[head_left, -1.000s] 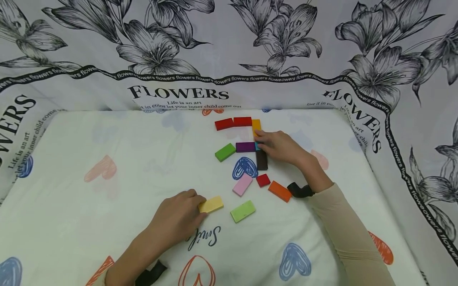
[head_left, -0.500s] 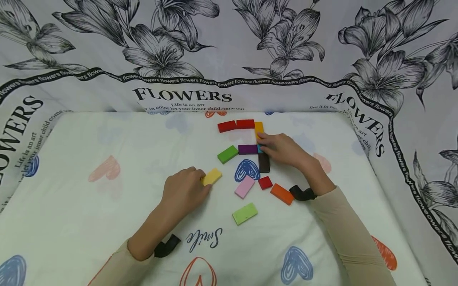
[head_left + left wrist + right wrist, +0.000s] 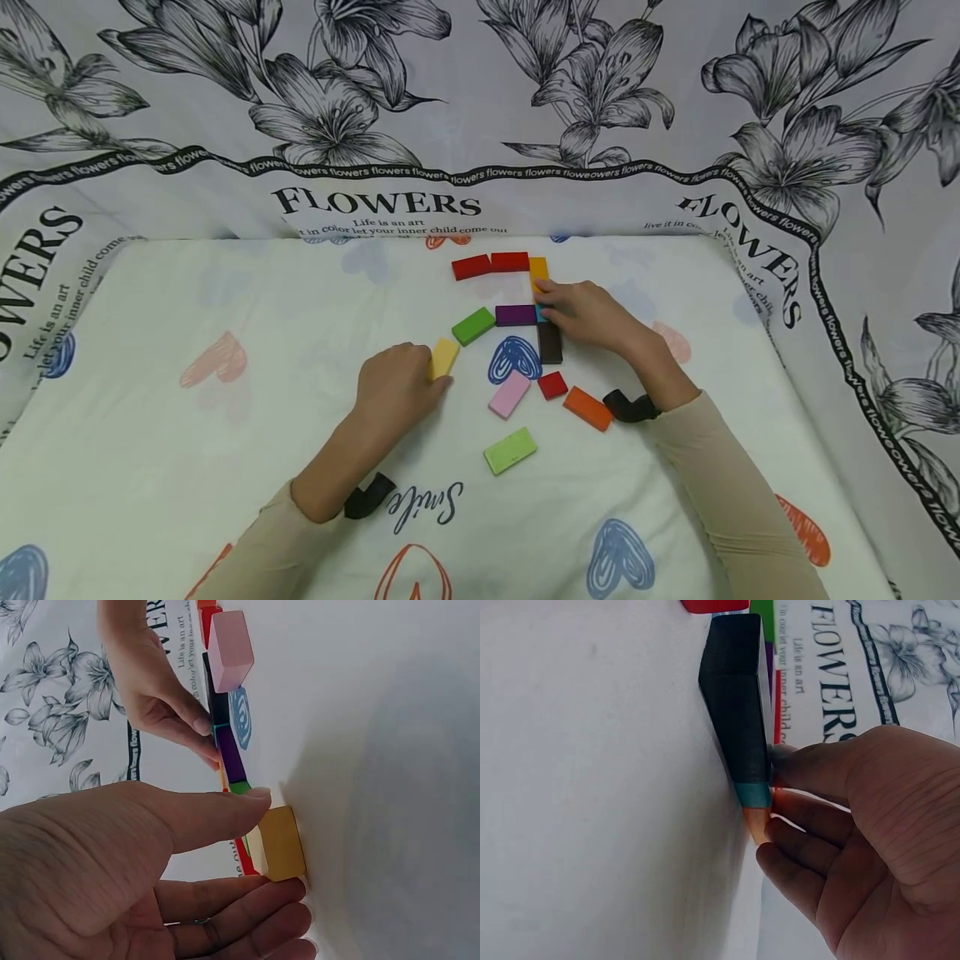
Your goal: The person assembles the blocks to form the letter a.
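Observation:
My left hand (image 3: pixel 401 382) pinches a pale yellow block (image 3: pixel 444 357) between thumb and fingers, on the sheet just below the green block (image 3: pixel 473 327). A purple block (image 3: pixel 515 315) follows the green one. My right hand (image 3: pixel 592 317) rests its fingertips at a blue block (image 3: pixel 752 794) and an orange-yellow block (image 3: pixel 538 271), partly covering both. Below the blue block lies a black block (image 3: pixel 551 342). Two red blocks (image 3: pixel 510 262) lie end to end left of the orange-yellow block's top.
Nearer me lie a pink block (image 3: pixel 510 394), a small red block (image 3: pixel 552 385), an orange block (image 3: pixel 588 408) and a light green block (image 3: pixel 511 451). They rest on a white sheet (image 3: pixel 300 292) with printed hearts. Behind it hangs a flower-printed cloth (image 3: pixel 480 83).
My left hand has moved the pale yellow block away from me, from beside the light green block to just below the green one, turning it more upright. My right hand stays put.

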The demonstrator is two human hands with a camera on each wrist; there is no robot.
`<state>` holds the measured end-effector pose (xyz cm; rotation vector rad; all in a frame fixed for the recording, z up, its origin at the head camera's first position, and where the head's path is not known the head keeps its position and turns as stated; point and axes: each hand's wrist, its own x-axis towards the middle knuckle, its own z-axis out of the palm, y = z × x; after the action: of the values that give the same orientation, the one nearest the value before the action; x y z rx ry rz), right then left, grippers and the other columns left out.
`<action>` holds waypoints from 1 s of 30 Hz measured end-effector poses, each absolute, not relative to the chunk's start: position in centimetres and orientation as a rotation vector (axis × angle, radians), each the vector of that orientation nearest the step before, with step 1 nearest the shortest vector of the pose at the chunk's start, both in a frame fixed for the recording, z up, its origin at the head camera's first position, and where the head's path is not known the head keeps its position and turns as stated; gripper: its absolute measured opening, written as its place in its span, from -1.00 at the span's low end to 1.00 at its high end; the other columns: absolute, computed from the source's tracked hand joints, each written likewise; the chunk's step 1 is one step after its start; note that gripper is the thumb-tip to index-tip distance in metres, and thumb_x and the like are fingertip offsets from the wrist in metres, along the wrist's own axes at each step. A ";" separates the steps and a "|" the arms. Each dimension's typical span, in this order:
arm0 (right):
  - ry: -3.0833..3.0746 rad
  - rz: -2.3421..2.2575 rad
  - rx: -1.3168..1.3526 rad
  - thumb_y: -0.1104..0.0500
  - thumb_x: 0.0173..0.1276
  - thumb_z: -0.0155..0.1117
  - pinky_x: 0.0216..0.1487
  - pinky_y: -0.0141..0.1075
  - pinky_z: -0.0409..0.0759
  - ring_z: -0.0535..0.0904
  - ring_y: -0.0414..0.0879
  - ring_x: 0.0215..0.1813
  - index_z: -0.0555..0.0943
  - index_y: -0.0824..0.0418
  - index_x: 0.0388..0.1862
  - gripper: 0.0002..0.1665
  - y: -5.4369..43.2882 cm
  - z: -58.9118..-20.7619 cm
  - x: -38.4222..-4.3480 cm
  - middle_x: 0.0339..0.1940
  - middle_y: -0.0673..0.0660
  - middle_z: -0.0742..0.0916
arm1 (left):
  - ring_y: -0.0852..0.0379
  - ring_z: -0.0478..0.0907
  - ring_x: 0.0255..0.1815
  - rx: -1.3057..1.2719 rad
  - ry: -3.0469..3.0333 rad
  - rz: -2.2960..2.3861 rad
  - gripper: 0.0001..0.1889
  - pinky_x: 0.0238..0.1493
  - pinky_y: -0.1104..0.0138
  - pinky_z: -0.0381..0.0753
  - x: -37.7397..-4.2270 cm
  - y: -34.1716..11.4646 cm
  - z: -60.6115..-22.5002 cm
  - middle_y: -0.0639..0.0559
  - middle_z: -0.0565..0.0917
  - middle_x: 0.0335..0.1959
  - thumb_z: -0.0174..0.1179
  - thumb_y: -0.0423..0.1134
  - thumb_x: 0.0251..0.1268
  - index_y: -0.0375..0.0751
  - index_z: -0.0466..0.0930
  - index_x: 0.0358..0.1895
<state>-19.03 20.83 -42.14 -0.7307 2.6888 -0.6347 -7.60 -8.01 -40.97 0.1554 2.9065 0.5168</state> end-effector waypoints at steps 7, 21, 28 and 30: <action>2.689 -0.633 -0.727 0.16 0.61 0.25 0.59 0.10 0.43 0.41 0.21 0.63 0.53 0.20 0.47 -0.49 20.8 -42.1 -19.0 0.61 0.16 0.49 | 0.07 0.45 -0.53 0.149 2.904 0.493 -0.63 -0.46 0.33 0.33 -7.8 -7.4 -41.0 -0.03 0.51 -0.61 0.48 -0.02 0.30 -0.33 0.74 -0.21; 2.689 -0.615 -0.725 0.16 0.61 0.24 0.57 0.11 0.44 0.41 0.23 0.63 0.52 0.21 0.48 -0.49 20.6 -41.8 -18.8 0.62 0.17 0.49 | 0.07 0.46 -0.53 0.150 2.915 0.509 -0.55 -0.47 0.32 0.31 -7.7 -6.6 -41.3 -0.04 0.56 -0.58 0.48 0.06 0.29 -0.36 0.76 -0.16; 2.688 -0.631 -0.738 0.18 0.61 0.24 0.57 0.11 0.43 0.41 0.24 0.62 0.53 0.24 0.46 -0.50 20.8 -41.9 -18.9 0.61 0.19 0.50 | 0.08 0.44 -0.57 0.169 2.921 0.538 -0.58 -0.50 0.33 0.28 -7.4 -6.6 -41.4 -0.01 0.51 -0.64 0.50 0.06 0.27 -0.31 0.75 -0.24; 2.687 -0.634 -0.742 0.18 0.61 0.24 0.57 0.12 0.43 0.41 0.24 0.62 0.54 0.24 0.46 -0.50 20.7 -41.9 -19.0 0.61 0.19 0.50 | 0.09 0.44 -0.57 0.175 2.921 0.555 -0.59 -0.50 0.34 0.29 -7.3 -6.6 -41.4 0.00 0.51 -0.64 0.51 0.05 0.26 -0.30 0.76 -0.24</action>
<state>-18.98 20.75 -41.86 -0.7421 2.6868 -0.6345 -7.30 -6.57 -41.38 0.1750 2.9209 0.5546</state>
